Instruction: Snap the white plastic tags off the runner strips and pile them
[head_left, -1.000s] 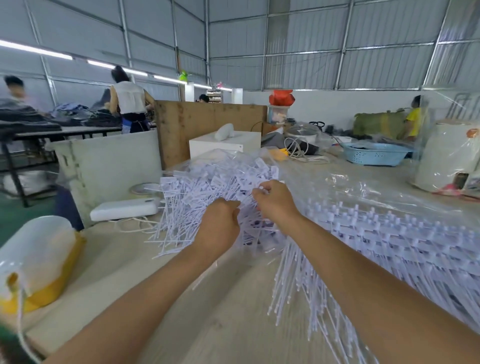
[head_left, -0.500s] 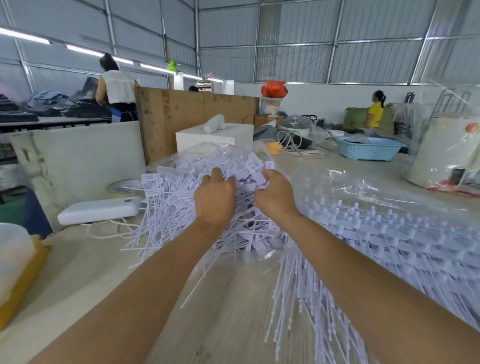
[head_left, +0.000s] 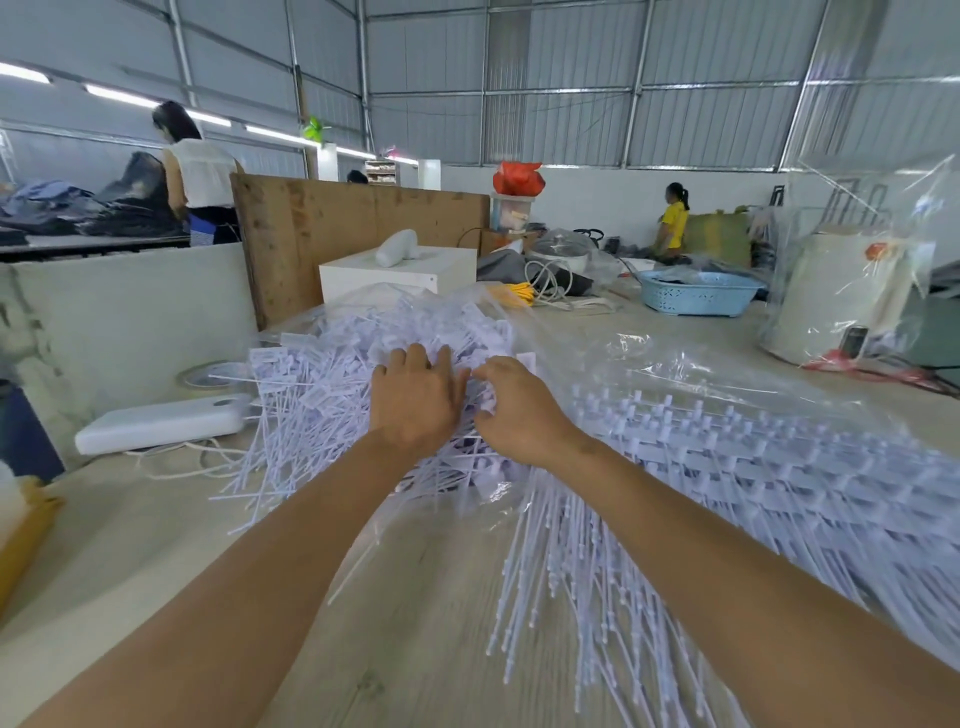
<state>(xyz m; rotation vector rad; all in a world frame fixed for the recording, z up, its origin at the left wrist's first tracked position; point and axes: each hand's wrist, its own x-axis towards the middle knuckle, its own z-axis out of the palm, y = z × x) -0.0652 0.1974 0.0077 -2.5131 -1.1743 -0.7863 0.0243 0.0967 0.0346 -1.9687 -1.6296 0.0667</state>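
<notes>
The loose tag pile (head_left: 332, 395) lies far left on the bench (head_left: 156, 545). The left hand (head_left: 415, 405) is pressed flat on it; the right hand (head_left: 514, 410) is curled, its grip hidden. Tags are best settled gently so none scatter.

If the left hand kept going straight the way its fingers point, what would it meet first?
The left hand already lies on the pile of loose white tags; pushing on, it would plough deeper into that pile. Beyond it, probably the white box, though depth is unclear.
</notes>
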